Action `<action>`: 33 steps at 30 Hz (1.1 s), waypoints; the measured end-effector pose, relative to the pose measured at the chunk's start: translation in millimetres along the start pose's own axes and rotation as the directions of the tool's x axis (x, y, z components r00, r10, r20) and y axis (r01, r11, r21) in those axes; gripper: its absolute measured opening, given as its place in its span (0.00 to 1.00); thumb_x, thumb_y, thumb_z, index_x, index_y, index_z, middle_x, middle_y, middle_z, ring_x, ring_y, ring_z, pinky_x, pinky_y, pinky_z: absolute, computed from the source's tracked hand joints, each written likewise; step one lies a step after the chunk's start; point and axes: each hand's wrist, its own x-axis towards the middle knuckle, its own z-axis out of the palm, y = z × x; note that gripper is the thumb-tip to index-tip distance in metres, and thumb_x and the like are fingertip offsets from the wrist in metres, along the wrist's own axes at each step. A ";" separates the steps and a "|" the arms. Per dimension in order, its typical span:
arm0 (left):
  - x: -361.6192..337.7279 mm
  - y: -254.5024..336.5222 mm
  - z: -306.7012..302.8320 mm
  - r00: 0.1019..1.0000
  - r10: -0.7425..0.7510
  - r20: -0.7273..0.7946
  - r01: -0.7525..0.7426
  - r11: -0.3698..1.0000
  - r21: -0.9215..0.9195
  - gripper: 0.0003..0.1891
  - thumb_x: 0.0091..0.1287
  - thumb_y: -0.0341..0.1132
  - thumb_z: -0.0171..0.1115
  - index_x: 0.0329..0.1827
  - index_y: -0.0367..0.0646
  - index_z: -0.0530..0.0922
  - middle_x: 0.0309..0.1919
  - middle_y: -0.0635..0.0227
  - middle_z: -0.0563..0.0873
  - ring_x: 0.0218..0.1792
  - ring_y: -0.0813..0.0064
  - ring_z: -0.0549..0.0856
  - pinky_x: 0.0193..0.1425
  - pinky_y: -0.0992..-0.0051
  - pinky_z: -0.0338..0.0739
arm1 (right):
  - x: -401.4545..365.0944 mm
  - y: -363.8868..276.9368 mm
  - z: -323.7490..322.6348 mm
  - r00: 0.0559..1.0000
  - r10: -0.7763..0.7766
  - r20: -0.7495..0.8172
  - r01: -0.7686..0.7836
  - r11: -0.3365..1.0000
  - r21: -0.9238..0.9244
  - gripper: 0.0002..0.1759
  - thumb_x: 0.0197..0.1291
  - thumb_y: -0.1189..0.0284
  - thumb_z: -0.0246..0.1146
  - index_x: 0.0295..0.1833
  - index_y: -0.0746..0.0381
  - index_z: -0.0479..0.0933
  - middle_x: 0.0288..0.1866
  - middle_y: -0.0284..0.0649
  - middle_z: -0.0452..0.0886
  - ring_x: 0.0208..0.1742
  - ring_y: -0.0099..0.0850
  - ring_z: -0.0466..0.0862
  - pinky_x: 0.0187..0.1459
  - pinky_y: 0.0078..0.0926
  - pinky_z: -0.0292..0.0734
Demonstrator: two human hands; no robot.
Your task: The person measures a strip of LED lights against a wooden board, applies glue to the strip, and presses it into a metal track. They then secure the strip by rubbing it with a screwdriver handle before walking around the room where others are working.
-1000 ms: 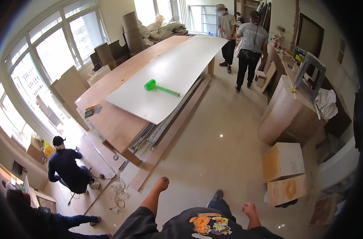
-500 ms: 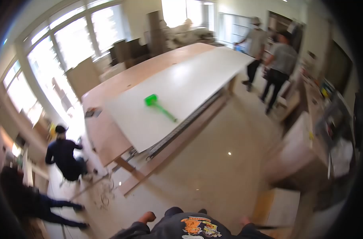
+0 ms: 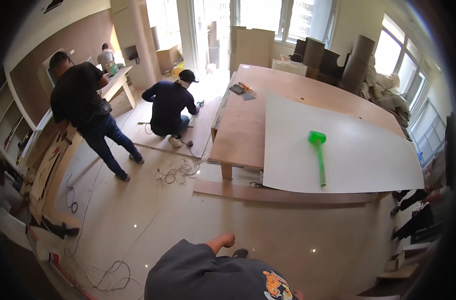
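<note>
My left hand (image 3: 227, 240) hangs low in front of my dark shirt, fingers curled in, with nothing visible in it. It is over the floor, short of the worktable. Of my right hand (image 3: 298, 295) only a sliver shows beside the shirt at the bottom edge; its fingers are hidden. Neither hand touches the table. A green mallet (image 3: 319, 150) lies on the white sheet (image 3: 383, 160), its head toward the far side and its handle toward me. The sheet covers part of the wooden tabletop (image 3: 238, 140).
Small tools (image 3: 245, 90) lie at the tabletop's left end. A person (image 3: 168, 107) crouches on a board beyond it; another person (image 3: 83, 100) stands at left. Cables (image 3: 113, 275) cross the floor. Rolled sheets (image 3: 359, 62) stand by the windows; people stand at the right edge.
My view has swung left, so the table and mallet now appear farther right and the two people at left nearer the middle. The mallet still rests on the sheet. My right hand is less visible.
</note>
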 end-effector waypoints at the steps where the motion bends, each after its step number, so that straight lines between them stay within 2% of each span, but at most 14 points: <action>1: 10.7 -9.6 14.7 1.000 -0.014 0.004 0.014 1.000 -0.018 0.17 0.61 0.38 0.53 0.37 0.33 0.85 0.41 0.44 0.85 0.46 0.44 0.83 0.53 0.54 0.76 | 4.9 -4.4 6.1 0.998 0.021 0.055 -0.017 0.997 -0.071 0.08 0.63 0.71 0.59 0.35 0.65 0.75 0.28 0.43 0.81 0.25 0.31 0.82 0.22 0.29 0.77; 4: -6.1 -16.3 15.6 1.000 -0.004 -0.003 0.004 0.996 0.092 0.17 0.62 0.38 0.53 0.37 0.34 0.85 0.42 0.44 0.85 0.46 0.44 0.83 0.53 0.54 0.76 | 18.5 -4.6 -3.8 0.992 0.055 0.117 -0.034 0.984 -0.173 0.07 0.63 0.71 0.59 0.37 0.66 0.76 0.28 0.43 0.81 0.25 0.31 0.82 0.23 0.29 0.76; 6: -22.1 -32.1 20.0 0.997 -0.079 -0.024 0.081 0.994 0.077 0.16 0.63 0.39 0.54 0.37 0.36 0.86 0.42 0.45 0.85 0.46 0.45 0.83 0.53 0.54 0.77 | 30.2 -2.2 -19.0 0.989 0.057 0.137 -0.027 0.977 -0.212 0.08 0.63 0.72 0.59 0.38 0.66 0.76 0.28 0.42 0.81 0.25 0.30 0.82 0.23 0.28 0.76; 10: -59.9 -64.7 37.8 0.879 -0.476 -0.015 0.472 0.875 -0.113 0.14 0.63 0.35 0.55 0.42 0.36 0.85 0.50 0.44 0.83 0.55 0.46 0.80 0.59 0.58 0.76 | 66.0 10.7 -57.3 0.984 0.018 0.177 0.036 0.953 -0.300 0.08 0.62 0.72 0.59 0.41 0.67 0.77 0.27 0.41 0.80 0.26 0.30 0.81 0.24 0.27 0.75; 12: -80.2 -63.0 47.7 0.819 -0.572 -0.044 0.555 0.810 -0.188 0.15 0.62 0.34 0.55 0.45 0.36 0.85 0.51 0.44 0.82 0.55 0.45 0.80 0.60 0.59 0.75 | 95.8 13.4 -83.4 0.979 -0.065 0.193 0.127 0.936 -0.329 0.09 0.62 0.72 0.59 0.42 0.67 0.77 0.27 0.41 0.80 0.26 0.30 0.81 0.25 0.27 0.75; 15: -91.0 -50.3 76.1 0.828 -0.547 -0.120 0.531 0.835 -0.144 0.15 0.60 0.36 0.57 0.41 0.38 0.86 0.45 0.47 0.85 0.48 0.47 0.84 0.55 0.58 0.78 | 135.6 -13.8 -109.9 0.987 -0.133 0.094 0.142 0.985 -0.094 0.10 0.62 0.72 0.60 0.44 0.68 0.77 0.27 0.40 0.80 0.27 0.29 0.81 0.26 0.27 0.75; 17: -95.2 -29.6 90.7 0.824 -0.552 -0.124 0.513 0.822 -0.249 0.15 0.60 0.37 0.58 0.43 0.38 0.86 0.44 0.48 0.86 0.49 0.49 0.84 0.55 0.59 0.78 | 154.7 -54.2 -117.6 1.000 -0.026 -0.017 0.028 0.982 0.185 0.11 0.62 0.70 0.59 0.44 0.65 0.80 0.33 0.41 0.83 0.31 0.31 0.84 0.28 0.29 0.76; 19: -101.4 -1.0 99.3 0.829 -0.547 -0.115 0.487 0.808 -0.332 0.17 0.59 0.39 0.59 0.45 0.40 0.86 0.44 0.49 0.86 0.48 0.51 0.85 0.56 0.60 0.78 | 136.8 -102.3 -125.9 0.995 -0.083 -0.055 0.093 0.977 0.191 0.11 0.61 0.70 0.60 0.46 0.65 0.80 0.32 0.39 0.82 0.29 0.29 0.82 0.25 0.27 0.72; 22: -114.1 53.0 86.7 0.854 -0.517 -0.061 0.456 0.800 -0.390 0.16 0.61 0.39 0.58 0.45 0.39 0.86 0.47 0.48 0.85 0.52 0.49 0.83 0.57 0.61 0.77 | 159.9 -111.7 -121.4 0.992 -0.128 -0.014 0.128 0.981 0.144 0.10 0.60 0.71 0.61 0.45 0.64 0.79 0.32 0.38 0.82 0.29 0.28 0.82 0.25 0.26 0.72; 25: -105.5 47.2 105.5 0.887 -0.452 -0.090 0.390 0.841 -0.376 0.17 0.60 0.40 0.59 0.44 0.39 0.86 0.45 0.49 0.86 0.50 0.50 0.84 0.57 0.61 0.77 | 160.4 -113.7 -113.3 0.987 -0.107 0.119 0.118 0.989 -0.085 0.15 0.62 0.68 0.61 0.47 0.69 0.80 0.38 0.41 0.85 0.32 0.29 0.83 0.32 0.33 0.78; 28: -113.6 44.4 116.0 0.803 -0.573 -0.163 0.454 0.766 -0.456 0.17 0.59 0.41 0.59 0.43 0.39 0.86 0.45 0.49 0.86 0.49 0.50 0.84 0.56 0.61 0.77 | 194.2 -77.2 -91.8 0.964 -0.045 0.264 0.108 0.967 -0.229 0.16 0.62 0.65 0.63 0.43 0.69 0.82 0.37 0.41 0.86 0.32 0.30 0.83 0.32 0.32 0.78; 29: -116.2 40.7 117.7 0.795 -0.588 -0.149 0.471 0.753 -0.460 0.17 0.59 0.40 0.59 0.43 0.39 0.86 0.45 0.49 0.86 0.49 0.49 0.84 0.56 0.61 0.77 | 192.7 -73.2 -88.4 0.940 -0.052 0.337 0.167 0.932 -0.323 0.15 0.60 0.65 0.64 0.44 0.67 0.82 0.37 0.39 0.86 0.31 0.30 0.83 0.32 0.31 0.78; 32: -126.1 27.3 122.8 0.781 -0.616 -0.101 0.518 0.730 -0.445 0.16 0.58 0.39 0.59 0.42 0.38 0.86 0.46 0.49 0.86 0.50 0.48 0.84 0.57 0.61 0.77 | 181.8 -72.6 -85.9 0.945 0.086 0.315 0.039 0.928 -0.371 0.14 0.59 0.66 0.65 0.45 0.64 0.83 0.41 0.37 0.86 0.33 0.30 0.84 0.34 0.30 0.79; 33: -127.5 20.3 127.2 0.785 -0.614 -0.082 0.531 0.735 -0.423 0.16 0.58 0.39 0.59 0.42 0.38 0.86 0.46 0.49 0.85 0.50 0.48 0.83 0.57 0.61 0.77 | 177.5 -73.4 -88.9 0.952 0.089 0.293 0.009 0.949 -0.316 0.14 0.59 0.65 0.65 0.46 0.64 0.83 0.42 0.36 0.86 0.33 0.29 0.84 0.34 0.30 0.79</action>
